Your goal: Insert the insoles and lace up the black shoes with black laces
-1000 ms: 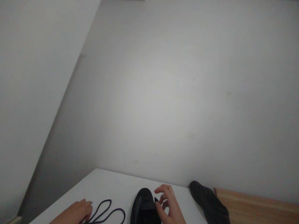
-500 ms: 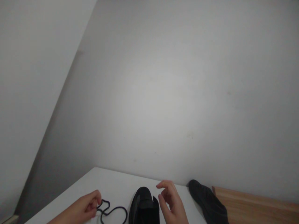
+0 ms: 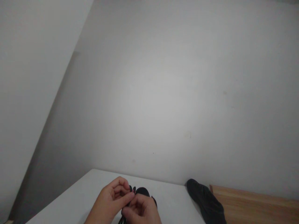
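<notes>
My left hand (image 3: 112,199) and my right hand (image 3: 142,210) meet at the bottom middle of the view, fingertips almost touching. Between them is a black shoelace (image 3: 122,220), gathered in strands below the fingers. Both hands are closed in a pinch on it, though the exact grip is partly hidden. Directly behind my right hand a black shoe (image 3: 142,191) points away from me. Only its rounded toe and a bit of its right side show; the hands cover the rest.
A white table (image 3: 93,183) runs up to a grey-white wall (image 3: 154,109). A second black shoe (image 3: 206,202) lies at the right, beside a wooden board (image 3: 254,205). Another white wall surface (image 3: 35,77) slants along the left.
My left hand has moved right, bringing the shoelace to the shoe. My right hand has moved left over the shoe, and its spread fingers have closed on the lace.
</notes>
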`<action>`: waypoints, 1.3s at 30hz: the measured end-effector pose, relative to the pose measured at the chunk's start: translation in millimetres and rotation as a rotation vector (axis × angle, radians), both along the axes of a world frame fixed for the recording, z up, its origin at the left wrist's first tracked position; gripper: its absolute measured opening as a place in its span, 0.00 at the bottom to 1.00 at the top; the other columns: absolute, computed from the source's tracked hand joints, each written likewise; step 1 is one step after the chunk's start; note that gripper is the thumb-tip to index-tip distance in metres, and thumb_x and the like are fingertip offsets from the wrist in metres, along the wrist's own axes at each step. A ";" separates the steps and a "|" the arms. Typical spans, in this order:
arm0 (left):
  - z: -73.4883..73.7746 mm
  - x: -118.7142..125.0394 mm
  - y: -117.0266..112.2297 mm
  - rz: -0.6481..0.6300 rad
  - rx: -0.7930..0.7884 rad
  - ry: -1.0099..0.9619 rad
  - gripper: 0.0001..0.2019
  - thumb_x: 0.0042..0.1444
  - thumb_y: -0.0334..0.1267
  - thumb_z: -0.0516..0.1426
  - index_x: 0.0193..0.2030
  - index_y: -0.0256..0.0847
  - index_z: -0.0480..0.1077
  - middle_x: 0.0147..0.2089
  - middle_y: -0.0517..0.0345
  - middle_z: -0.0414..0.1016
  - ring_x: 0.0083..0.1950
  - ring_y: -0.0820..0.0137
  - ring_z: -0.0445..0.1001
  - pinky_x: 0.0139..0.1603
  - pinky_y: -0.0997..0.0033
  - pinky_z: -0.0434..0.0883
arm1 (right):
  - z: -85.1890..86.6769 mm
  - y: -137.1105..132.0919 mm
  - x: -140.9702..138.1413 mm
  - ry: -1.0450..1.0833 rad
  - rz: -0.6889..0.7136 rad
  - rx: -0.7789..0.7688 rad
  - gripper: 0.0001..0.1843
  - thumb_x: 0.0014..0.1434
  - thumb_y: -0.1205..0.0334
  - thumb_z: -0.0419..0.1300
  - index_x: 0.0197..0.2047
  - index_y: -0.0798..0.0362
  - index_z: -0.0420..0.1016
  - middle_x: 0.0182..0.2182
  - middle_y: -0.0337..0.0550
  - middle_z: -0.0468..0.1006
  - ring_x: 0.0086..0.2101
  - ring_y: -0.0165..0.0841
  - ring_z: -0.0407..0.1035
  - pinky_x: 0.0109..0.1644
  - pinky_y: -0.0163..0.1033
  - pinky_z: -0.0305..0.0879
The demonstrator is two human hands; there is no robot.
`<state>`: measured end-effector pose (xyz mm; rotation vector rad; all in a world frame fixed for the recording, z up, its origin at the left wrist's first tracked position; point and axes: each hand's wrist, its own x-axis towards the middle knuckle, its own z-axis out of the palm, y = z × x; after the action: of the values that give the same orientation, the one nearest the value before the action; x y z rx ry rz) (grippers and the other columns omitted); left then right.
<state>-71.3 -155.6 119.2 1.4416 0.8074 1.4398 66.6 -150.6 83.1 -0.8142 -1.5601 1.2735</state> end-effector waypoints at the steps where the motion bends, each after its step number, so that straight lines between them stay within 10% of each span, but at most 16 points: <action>1: 4.4 1.9 -1.1 0.011 0.020 -0.006 0.17 0.37 0.44 0.67 0.26 0.40 0.65 0.22 0.64 0.73 0.25 0.71 0.71 0.29 0.74 0.66 | 5.2 1.4 -1.5 0.028 0.006 -0.004 0.24 0.40 0.42 0.68 0.28 0.54 0.70 0.15 0.34 0.69 0.15 0.26 0.63 0.17 0.30 0.56; 6: 38.7 -12.0 1.9 0.124 0.073 -0.174 0.15 0.41 0.42 0.67 0.32 0.40 0.68 0.25 0.63 0.75 0.27 0.73 0.72 0.30 0.77 0.69 | 42.6 12.6 17.3 0.354 -0.040 0.035 0.22 0.43 0.45 0.68 0.29 0.58 0.74 0.23 0.40 0.75 0.15 0.22 0.61 0.15 0.28 0.58; 13: 66.8 -90.6 40.6 0.233 0.121 -0.526 0.10 0.45 0.30 0.64 0.36 0.39 0.71 0.31 0.61 0.75 0.18 0.84 0.61 0.12 0.89 0.57 | 82.5 58.2 134.3 0.889 -0.348 -0.066 0.04 0.50 0.70 0.66 0.29 0.56 0.73 0.25 0.37 0.77 0.21 0.20 0.66 0.21 0.22 0.64; 19: 24.4 -128.1 74.0 0.254 -0.060 -0.688 0.09 0.53 0.20 0.54 0.33 0.35 0.72 0.32 0.56 0.74 0.17 0.85 0.62 0.11 0.89 0.59 | 46.0 80.8 197.1 0.855 -0.480 -0.212 0.05 0.53 0.73 0.61 0.28 0.55 0.73 0.18 0.34 0.73 0.14 0.20 0.61 0.13 0.24 0.57; 25: -22.3 -122.3 93.0 0.183 -0.294 -0.657 0.12 0.49 0.18 0.54 0.35 0.33 0.75 0.34 0.54 0.76 0.21 0.80 0.70 0.18 0.85 0.70 | -13.1 88.5 201.4 0.754 -0.456 -0.355 0.07 0.47 0.74 0.67 0.26 0.57 0.73 0.17 0.36 0.73 0.13 0.20 0.60 0.12 0.23 0.55; 31: -36.0 -95.8 101.4 -0.016 -0.260 -0.544 0.27 0.33 0.12 0.55 0.42 0.35 0.74 0.45 0.53 0.78 0.41 0.72 0.77 0.40 0.81 0.75 | -35.1 96.4 188.8 0.738 -0.255 -0.377 0.13 0.43 0.71 0.71 0.34 0.56 0.75 0.20 0.36 0.75 0.17 0.20 0.66 0.16 0.22 0.60; 39: -54.6 -50.2 116.7 0.231 -0.094 -0.128 0.21 0.38 0.46 0.67 0.37 0.35 0.75 0.32 0.54 0.78 0.37 0.64 0.75 0.41 0.69 0.72 | -31.2 88.7 156.9 0.629 -0.107 -0.269 0.17 0.41 0.69 0.73 0.36 0.58 0.77 0.29 0.41 0.79 0.27 0.23 0.73 0.34 0.25 0.70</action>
<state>-121.5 -38.9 64.6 1.2029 0.9711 1.6270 223.4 -61.9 51.9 -0.5679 -0.8475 1.4951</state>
